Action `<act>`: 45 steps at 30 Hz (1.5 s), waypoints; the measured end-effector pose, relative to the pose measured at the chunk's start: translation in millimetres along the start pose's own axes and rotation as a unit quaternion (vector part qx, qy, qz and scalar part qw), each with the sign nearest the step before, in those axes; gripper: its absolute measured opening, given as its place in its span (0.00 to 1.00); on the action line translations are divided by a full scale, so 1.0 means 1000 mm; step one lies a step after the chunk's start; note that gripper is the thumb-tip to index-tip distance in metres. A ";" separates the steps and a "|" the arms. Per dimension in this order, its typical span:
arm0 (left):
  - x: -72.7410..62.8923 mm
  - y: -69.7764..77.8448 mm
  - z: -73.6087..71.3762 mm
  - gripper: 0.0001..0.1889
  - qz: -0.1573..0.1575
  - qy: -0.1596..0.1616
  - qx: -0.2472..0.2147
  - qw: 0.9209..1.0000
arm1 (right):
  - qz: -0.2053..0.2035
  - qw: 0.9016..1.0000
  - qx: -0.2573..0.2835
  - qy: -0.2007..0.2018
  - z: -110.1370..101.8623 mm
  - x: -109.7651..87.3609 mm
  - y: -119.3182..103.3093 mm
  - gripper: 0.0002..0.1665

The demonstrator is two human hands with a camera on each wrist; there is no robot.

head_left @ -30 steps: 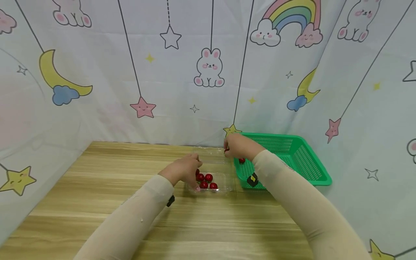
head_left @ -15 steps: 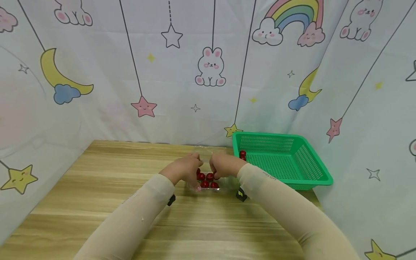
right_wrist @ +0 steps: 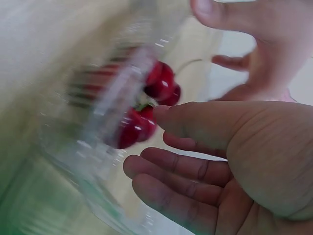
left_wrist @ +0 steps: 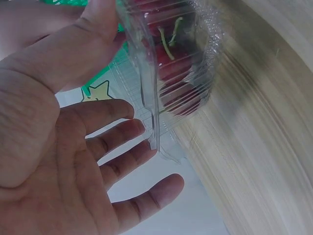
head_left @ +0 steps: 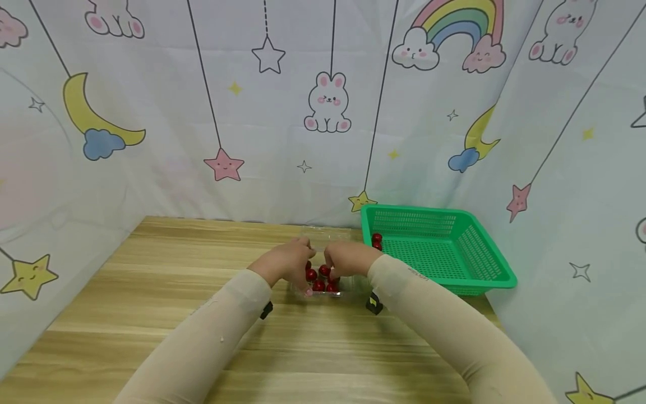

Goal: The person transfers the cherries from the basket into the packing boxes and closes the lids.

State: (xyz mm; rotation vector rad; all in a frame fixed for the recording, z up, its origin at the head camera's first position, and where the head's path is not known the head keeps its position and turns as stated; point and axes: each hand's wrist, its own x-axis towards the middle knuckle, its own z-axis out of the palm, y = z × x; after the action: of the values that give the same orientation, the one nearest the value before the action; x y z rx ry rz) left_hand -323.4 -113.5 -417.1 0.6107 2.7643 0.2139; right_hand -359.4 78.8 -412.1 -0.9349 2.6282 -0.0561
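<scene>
Several dark red cherries point(head_left: 319, 285) lie in a clear plastic box point(head_left: 345, 292) with its lid raised at the back. My left hand point(head_left: 287, 262) spans the box's left end, thumb by the front wall. In the left wrist view its fingers are loosely extended, with fingertips point(left_wrist: 150, 147) right at the rim. My right hand point(head_left: 349, 258) reaches into the box from the right. Its thumb tip touches the cherries point(right_wrist: 144, 126) in the right wrist view; the other fingers are spread loosely below. A green cherry stem point(left_wrist: 166, 45) shows through the plastic wall.
A green plastic basket point(head_left: 492, 247) with slotted walls stands right of the box, with red cherries point(head_left: 377, 238) at its left end. Both are on a wood-grain table point(head_left: 202, 247). A patterned curtain point(head_left: 282, 134) hangs behind and along both sides.
My right hand moved left from the basket's edge, where it held a cherry, down into the box. Two cherries now show in the basket. Cherries in the box shifted slightly; my left hand stayed put.
</scene>
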 end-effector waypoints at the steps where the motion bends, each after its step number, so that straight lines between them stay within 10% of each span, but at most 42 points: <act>1: 0.000 0.000 0.000 0.56 -0.001 0.000 0.001 1.000 | 0.001 1.000 0.005 0.002 -0.004 -0.001 0.002 0.05; 19: 0.004 -0.001 0.005 0.57 -0.005 0.010 -0.014 1.000 | 0.081 0.992 0.072 0.067 -0.083 -0.015 0.095 0.14; 29: 0.002 -0.001 0.004 0.57 -0.003 0.009 -0.015 1.000 | 0.134 0.982 0.129 0.010 -0.061 -0.009 0.151 0.21; 45: 0.002 -0.002 0.004 0.57 -0.005 0.013 -0.022 1.000 | 0.166 0.975 0.143 -0.023 -0.020 0.017 0.161 0.23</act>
State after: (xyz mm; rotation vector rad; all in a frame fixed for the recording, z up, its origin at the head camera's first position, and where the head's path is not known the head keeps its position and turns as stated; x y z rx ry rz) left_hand -324.2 -114.0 -421.6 0.5873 2.7795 0.2804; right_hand -475.6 192.7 -423.5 -0.3912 2.6036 -0.3146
